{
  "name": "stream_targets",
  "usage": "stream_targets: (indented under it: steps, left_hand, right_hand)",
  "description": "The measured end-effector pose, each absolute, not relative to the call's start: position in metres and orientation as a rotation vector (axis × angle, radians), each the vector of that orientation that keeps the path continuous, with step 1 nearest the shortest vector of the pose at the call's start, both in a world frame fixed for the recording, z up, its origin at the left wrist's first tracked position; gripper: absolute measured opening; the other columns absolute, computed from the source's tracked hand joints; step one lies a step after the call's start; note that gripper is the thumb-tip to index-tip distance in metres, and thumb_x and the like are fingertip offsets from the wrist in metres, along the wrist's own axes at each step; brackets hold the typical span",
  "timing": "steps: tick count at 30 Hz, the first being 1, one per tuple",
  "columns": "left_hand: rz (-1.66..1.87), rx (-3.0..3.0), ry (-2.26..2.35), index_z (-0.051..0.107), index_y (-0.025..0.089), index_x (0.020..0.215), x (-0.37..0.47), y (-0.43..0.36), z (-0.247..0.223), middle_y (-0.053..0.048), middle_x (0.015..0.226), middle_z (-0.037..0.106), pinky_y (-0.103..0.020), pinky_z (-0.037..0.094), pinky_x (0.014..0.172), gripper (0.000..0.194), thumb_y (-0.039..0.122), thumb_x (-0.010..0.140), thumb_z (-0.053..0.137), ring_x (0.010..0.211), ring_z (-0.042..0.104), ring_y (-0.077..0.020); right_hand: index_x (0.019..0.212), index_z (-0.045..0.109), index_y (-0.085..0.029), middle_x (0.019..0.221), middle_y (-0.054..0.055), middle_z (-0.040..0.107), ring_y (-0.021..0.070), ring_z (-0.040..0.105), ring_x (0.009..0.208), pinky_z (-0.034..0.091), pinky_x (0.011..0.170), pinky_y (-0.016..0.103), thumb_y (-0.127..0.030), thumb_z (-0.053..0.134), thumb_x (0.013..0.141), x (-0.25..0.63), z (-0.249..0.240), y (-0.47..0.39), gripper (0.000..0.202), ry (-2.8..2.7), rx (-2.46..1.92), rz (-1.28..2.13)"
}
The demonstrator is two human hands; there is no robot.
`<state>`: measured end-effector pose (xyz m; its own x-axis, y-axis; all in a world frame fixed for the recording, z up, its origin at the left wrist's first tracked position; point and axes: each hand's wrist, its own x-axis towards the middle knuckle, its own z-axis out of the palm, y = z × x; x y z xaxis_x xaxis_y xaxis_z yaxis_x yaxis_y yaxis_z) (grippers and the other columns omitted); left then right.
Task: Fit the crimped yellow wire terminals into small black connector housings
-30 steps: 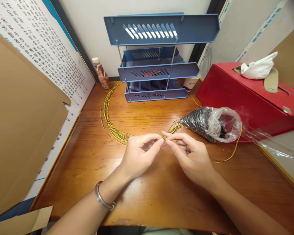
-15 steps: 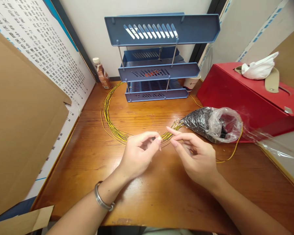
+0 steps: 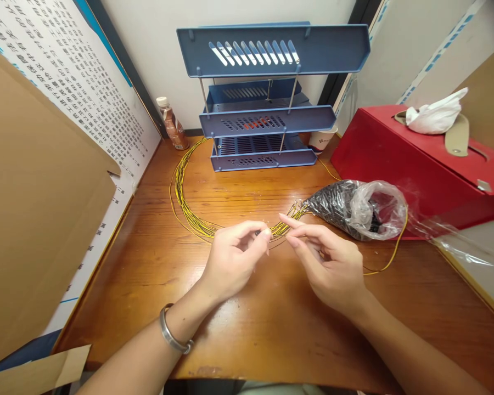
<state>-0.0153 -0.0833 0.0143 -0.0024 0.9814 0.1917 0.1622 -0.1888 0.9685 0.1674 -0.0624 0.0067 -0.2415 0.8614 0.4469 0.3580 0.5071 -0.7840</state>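
Wires (image 3: 197, 224) bowed leftward, tips (image 3: 295, 208) pointing toward bag (image 3: 333, 206), left hand (image 3: 234, 255) pinched closed, grip of right hand (image 3: 333, 264) unclear

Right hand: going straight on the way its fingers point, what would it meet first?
Probably the yellow-and-black wires close by the fingertips of the right hand; depth is unclear, so it might pass just above them.

The left hand (image 3: 233, 259) mostly hides a small dark piece (image 3: 257, 232).
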Motion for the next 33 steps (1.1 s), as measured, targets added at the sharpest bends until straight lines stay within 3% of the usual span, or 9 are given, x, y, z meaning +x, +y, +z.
stream_targets:
  steps: [6, 12, 18, 22, 25, 27, 30, 33]
  left_hand:
    - [1.272, 1.458, 1.251, 0.065, 0.016, 0.078, -0.0158, -0.0832, 0.0144, 0.002, 0.06, 0.06, -0.019, 0.043, 0.046, 0.026, 0.033, 0.097, 0.061, 0.045, 0.049, -0.0063]
    - [1.277, 1.436, 1.232, 0.065, 0.015, 0.077, -0.0149, -0.0824, 0.015, 0.003, 0.06, 0.061, -0.018, 0.042, 0.045, 0.026, 0.032, 0.097, 0.061, 0.044, 0.049, -0.005]
    - [1.277, 1.382, 1.231, 0.07, 0.014, 0.079, -0.0144, -0.0831, 0.0158, 0.0, 0.062, 0.065, -0.016, 0.042, 0.04, 0.027, 0.034, 0.096, 0.063, 0.041, 0.049, -0.0048]
    - [1.32, 1.284, 1.226, 0.078, 0.014, 0.09, -0.014, -0.0816, 0.0157, -0.004, 0.074, 0.076, -0.016, 0.046, 0.039, 0.023, 0.035, 0.092, 0.069, 0.041, 0.048, -0.005]
    - [1.361, 1.236, 1.221, 0.079, 0.015, 0.097, -0.014, -0.0797, 0.0147, -0.007, 0.087, 0.08, -0.018, 0.053, 0.045, 0.022, 0.034, 0.091, 0.07, 0.043, 0.051, -0.0052]
    - [1.369, 1.204, 1.219, 0.079, 0.015, 0.102, -0.0135, -0.0787, 0.015, -0.009, 0.097, 0.081, -0.021, 0.056, 0.049, 0.022, 0.032, 0.09, 0.071, 0.044, 0.054, -0.0054]
    - [1.381, 1.141, 1.196, 0.075, 0.013, 0.104, -0.0119, -0.0782, 0.0169, -0.012, 0.104, 0.08, -0.022, 0.057, 0.048, 0.023, 0.026, 0.085, 0.075, 0.047, 0.058, -0.0068]
    - [1.388, 1.082, 1.147, 0.068, 0.012, 0.098, -0.0105, -0.0782, 0.0177, -0.013, 0.103, 0.08, -0.021, 0.055, 0.046, 0.022, 0.023, 0.082, 0.077, 0.048, 0.06, -0.0077]
  right_hand:
    - [0.095, 0.071, -0.023, 0.104, 0.007, 0.08, 0.013, 0.064, 0.053, 0.054, 0.055, 0.026, -0.028, 0.062, 0.097, 0.1679, 0.0062, -0.0624, 0.011, -1.831, -1.0, 0.667]
    - [0.096, 0.067, -0.023, 0.12, 0.007, 0.075, 0.0038, 0.037, 0.037, 0.048, 0.049, 0.024, -0.018, 0.063, 0.096, 0.1679, 0.0073, -0.0618, 0.006, -1.84, -0.915, 0.641]
    - [0.094, 0.066, -0.021, 0.119, 0.008, 0.076, 0.0034, 0.03, 0.037, 0.041, 0.043, 0.024, -0.017, 0.062, 0.096, 0.168, 0.0083, -0.0609, 0.006, -1.86, -0.905, 0.581]
    - [0.095, 0.067, -0.022, 0.125, 0.007, 0.073, 0.0031, 0.03, 0.037, 0.037, 0.04, 0.024, -0.016, 0.065, 0.094, 0.1713, 0.0072, -0.0599, 0.007, -1.841, -0.938, 0.506]
    - [0.096, 0.069, -0.023, 0.121, 0.007, 0.075, 0.0045, 0.039, 0.038, 0.039, 0.043, 0.025, -0.017, 0.065, 0.093, 0.174, 0.0057, -0.0592, 0.008, -1.805, -0.985, 0.505]
    - [0.097, 0.069, -0.023, 0.119, 0.008, 0.076, 0.0059, 0.046, 0.041, 0.04, 0.044, 0.025, -0.019, 0.065, 0.094, 0.1749, 0.0048, -0.059, 0.007, -1.785, -1.012, 0.521]
    - [0.096, 0.07, -0.022, 0.121, 0.009, 0.075, 0.0054, 0.044, 0.039, 0.037, 0.041, 0.025, -0.021, 0.066, 0.094, 0.1754, 0.0034, -0.059, 0.005, -1.77, -1.029, 0.532]
    - [0.097, 0.07, -0.023, 0.122, 0.008, 0.075, 0.0069, 0.05, 0.043, 0.045, 0.047, 0.026, -0.023, 0.066, 0.094, 0.1756, 0.0023, -0.0592, 0.005, -1.765, -1.039, 0.566]
